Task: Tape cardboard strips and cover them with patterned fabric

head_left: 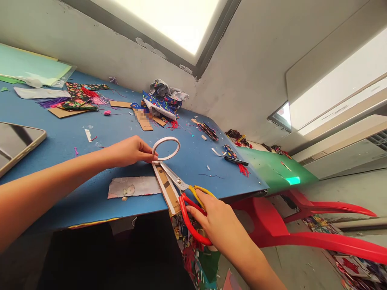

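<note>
My left hand (pixel 130 151) pinches a white roll of tape (pixel 165 148) that stands on edge on the blue table (pixel 90 201). A strip of the tape runs down along a narrow brown cardboard piece (pixel 167 189) lying at the table's front edge. My right hand (pixel 216 219) grips scissors (pixel 189 201) with red and yellow handles. Their blades point up-left and meet the strip just below the roll.
A grey scrap (pixel 133 186) lies left of the cardboard. A tablet (pixel 16 143) sits at the far left. Patterned fabric, tassels and cardboard bits (pixel 160 104) litter the back of the table. A green sheet (pixel 272 171) and red plastic chairs (pixel 302 233) are on the right.
</note>
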`<action>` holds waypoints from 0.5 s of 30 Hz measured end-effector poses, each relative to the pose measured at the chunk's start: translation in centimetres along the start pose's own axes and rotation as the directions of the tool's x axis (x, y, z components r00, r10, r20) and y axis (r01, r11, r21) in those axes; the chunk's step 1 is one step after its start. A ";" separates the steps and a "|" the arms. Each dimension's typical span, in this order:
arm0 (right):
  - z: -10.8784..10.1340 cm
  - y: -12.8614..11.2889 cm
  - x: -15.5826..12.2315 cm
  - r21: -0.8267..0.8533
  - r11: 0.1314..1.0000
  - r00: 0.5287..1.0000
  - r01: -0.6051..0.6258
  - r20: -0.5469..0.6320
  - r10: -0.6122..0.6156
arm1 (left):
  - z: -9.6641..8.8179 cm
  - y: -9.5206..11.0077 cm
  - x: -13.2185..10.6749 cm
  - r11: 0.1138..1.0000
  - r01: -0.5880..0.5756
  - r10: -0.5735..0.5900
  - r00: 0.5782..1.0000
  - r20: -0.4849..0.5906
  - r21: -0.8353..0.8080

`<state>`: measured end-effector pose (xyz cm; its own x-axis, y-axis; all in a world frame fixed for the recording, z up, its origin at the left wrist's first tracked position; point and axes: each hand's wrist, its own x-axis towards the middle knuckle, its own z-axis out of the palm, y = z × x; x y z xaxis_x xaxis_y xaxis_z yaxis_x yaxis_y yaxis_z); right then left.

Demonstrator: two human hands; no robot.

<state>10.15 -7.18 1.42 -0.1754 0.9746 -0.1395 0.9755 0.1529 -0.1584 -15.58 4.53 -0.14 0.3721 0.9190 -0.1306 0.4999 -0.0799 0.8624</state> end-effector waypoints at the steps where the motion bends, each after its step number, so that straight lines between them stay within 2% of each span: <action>1: -0.1 0.0 0.0 0.023 1.000 1.000 0.007 0.000 -0.007 | 0.0 -0.1 0.0 1.000 0.003 -0.003 1.000 0.003 -0.008; 6: -0.3 0.2 0.0 0.129 0.991 0.999 0.023 -0.033 -0.018 | 0.0 -0.4 0.2 0.996 0.012 -0.012 1.000 0.000 -0.088; 10: -0.1 1.3 0.6 0.088 0.996 0.995 -0.024 -0.092 0.032 | 0.0 -0.3 0.2 0.991 0.000 -0.007 0.998 -0.055 -0.132; 15: 0.3 3.8 3.2 0.045 0.998 0.985 -0.053 -0.160 0.059 | 0.4 0.4 0.1 0.985 -0.046 0.028 0.994 -0.109 -0.165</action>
<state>13.23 -3.56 0.05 -0.0937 0.9956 0.0091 0.9765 0.0937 -0.1943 -15.03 4.45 0.03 0.2984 0.9530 -0.0522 0.3462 -0.0571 0.9364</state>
